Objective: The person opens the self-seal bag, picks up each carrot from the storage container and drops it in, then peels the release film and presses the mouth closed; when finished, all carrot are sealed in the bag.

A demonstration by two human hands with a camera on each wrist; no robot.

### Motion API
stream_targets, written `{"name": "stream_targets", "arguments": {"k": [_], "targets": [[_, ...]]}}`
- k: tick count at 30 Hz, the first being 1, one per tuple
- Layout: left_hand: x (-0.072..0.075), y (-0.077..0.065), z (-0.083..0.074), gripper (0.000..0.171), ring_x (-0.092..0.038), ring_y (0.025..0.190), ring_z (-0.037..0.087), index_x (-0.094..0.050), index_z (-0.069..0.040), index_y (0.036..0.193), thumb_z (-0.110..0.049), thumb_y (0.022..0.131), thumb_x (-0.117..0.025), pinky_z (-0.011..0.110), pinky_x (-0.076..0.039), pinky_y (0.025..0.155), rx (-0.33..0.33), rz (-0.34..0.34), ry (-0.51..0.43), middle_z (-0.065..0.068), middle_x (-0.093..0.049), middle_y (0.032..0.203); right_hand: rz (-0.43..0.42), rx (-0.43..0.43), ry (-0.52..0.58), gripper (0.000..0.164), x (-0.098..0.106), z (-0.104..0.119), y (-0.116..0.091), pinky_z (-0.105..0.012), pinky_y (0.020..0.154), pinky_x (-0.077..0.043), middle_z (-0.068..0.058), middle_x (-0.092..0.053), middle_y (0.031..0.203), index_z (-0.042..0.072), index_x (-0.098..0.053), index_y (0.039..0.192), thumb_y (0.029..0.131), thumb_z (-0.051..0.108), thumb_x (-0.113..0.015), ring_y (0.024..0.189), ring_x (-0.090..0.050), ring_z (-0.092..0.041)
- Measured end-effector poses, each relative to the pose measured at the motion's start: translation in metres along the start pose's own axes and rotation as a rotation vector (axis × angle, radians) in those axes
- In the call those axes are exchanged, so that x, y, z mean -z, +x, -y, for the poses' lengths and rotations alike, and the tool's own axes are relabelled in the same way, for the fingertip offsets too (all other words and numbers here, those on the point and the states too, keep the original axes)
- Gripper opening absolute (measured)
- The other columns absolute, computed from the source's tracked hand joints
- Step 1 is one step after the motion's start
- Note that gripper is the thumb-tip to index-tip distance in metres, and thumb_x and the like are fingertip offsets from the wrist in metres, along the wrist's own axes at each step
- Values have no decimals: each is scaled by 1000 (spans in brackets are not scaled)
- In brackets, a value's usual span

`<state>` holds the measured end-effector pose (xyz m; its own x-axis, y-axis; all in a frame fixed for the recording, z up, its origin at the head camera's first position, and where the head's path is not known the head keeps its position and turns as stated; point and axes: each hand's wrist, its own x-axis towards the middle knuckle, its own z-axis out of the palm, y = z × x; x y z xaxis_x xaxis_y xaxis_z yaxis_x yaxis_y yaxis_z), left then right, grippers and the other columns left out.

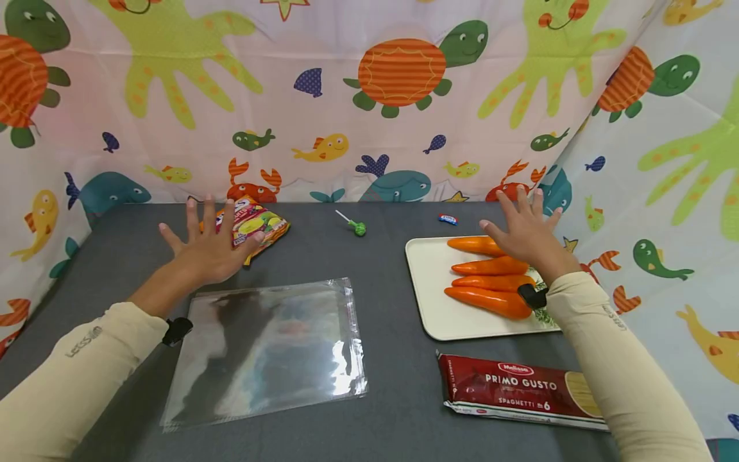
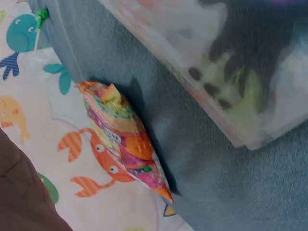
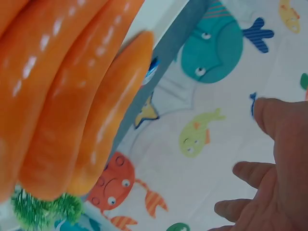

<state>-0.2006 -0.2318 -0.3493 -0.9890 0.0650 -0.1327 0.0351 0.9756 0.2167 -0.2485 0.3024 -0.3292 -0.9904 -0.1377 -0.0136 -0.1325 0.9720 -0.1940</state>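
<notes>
My left hand [image 1: 210, 250] is spread with straight fingers above the table, overlapping the bright candy bag [image 1: 260, 224] in the head view. In the left wrist view that candy bag [image 2: 122, 139] lies near the curtain. Below this hand is a stack of clear plastic sleeves [image 1: 277, 346]. My right hand [image 1: 531, 234], fingers fanned out, hovers over the back right of a cream tray [image 1: 430, 308]. Several orange carrots [image 1: 491, 301] with green tops lie on the tray. The right wrist view shows the carrots [image 3: 62, 106] beside the spread right hand [image 3: 284, 168]. Both hands hold nothing.
A red spaghetti packet [image 1: 519, 388] lies in front of the tray, partly under the right forearm. Toward the back are a green lollipop [image 1: 358, 227] and a small wrapped candy [image 1: 448, 219]. A sea-animal curtain [image 1: 392, 147] hangs along the table's back and sides.
</notes>
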Motion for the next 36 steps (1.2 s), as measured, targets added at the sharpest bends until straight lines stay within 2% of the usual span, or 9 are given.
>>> {"name": "stream_targets", "arguments": {"k": [4, 9, 15, 19, 22, 24, 27, 31, 36], "targets": [[-4, -4, -2, 95, 42, 131, 35, 14, -9, 154, -75, 92, -15, 68, 35, 86, -76, 1, -3, 19, 33, 153, -37, 32, 26, 68, -3, 12, -5, -69, 101, 21, -29, -3, 157, 2, -30, 151, 99, 41, -50, 141, 15, -48], [-8, -13, -8, 91, 28, 140, 39, 5, -5, 155, -68, 97, -23, 66, 30, 95, -197, 59, -17, 22, 24, 156, -11, 108, 79, 56, -8, 30, -13, -67, 110, 3, -29, -20, 155, -3, -41, 145, 100, 30, -52, 143, 1, -47], [-14, -24, -18, 88, 2, 144, 46, -17, -1, 154, -57, 95, -51, 70, 0, 108, -284, 76, -35, 28, 3, 158, 8, 229, 162, 44, -19, 52, -24, -63, 110, -21, -24, -41, 146, -1, -55, 135, 101, 27, -53, 142, -21, -43], [-18, -34, -23, 76, -14, 142, 47, -29, 4, 150, -44, 97, -57, 67, -15, 109, -361, 89, -30, 28, -13, 157, 20, 344, 215, 40, -27, 66, -29, -57, 109, -29, -21, -51, 138, -2, -58, 132, 101, 24, -54, 135, -37, -39], [-23, -41, -28, 69, -22, 139, 48, -36, 7, 146, -40, 99, -56, 65, -25, 107, -408, 111, -60, 29, -18, 155, 35, 425, 241, 39, -33, 78, -33, -54, 107, -34, -19, -55, 135, -2, -58, 131, 101, 23, -54, 129, -47, -37], [-28, -46, -31, 67, -24, 139, 48, -38, 8, 145, -39, 99, -56, 64, -28, 106, -424, 129, -90, 28, -19, 155, 42, 468, 247, 38, -38, 86, -37, -51, 106, -37, -18, -58, 132, -2, -59, 131, 100, 22, -56, 126, -51, -34], [-34, -51, -36, 66, -19, 142, 46, -39, 8, 144, -39, 100, -54, 63, -25, 108, -450, 147, -115, 27, -18, 156, 46, 525, 248, 38, -45, 97, -43, -49, 104, -40, -16, -60, 129, -2, -60, 130, 99, 19, -58, 123, -54, -32], [-42, -59, -44, 65, -14, 143, 44, -40, 7, 144, -38, 100, -55, 63, -20, 110, -477, 172, -121, 26, -19, 156, 69, 583, 247, 37, -53, 111, -50, -48, 104, -41, -16, -61, 129, -3, -60, 129, 97, 17, -60, 122, -55, -31], [-51, -68, -53, 63, -13, 144, 43, -41, 5, 144, -37, 99, -57, 60, -21, 111, -496, 184, -113, 25, -18, 157, 113, 647, 227, 38, -60, 128, -58, -47, 103, -42, -17, -60, 130, -4, -60, 129, 97, 17, -61, 123, -55, -30]]}}
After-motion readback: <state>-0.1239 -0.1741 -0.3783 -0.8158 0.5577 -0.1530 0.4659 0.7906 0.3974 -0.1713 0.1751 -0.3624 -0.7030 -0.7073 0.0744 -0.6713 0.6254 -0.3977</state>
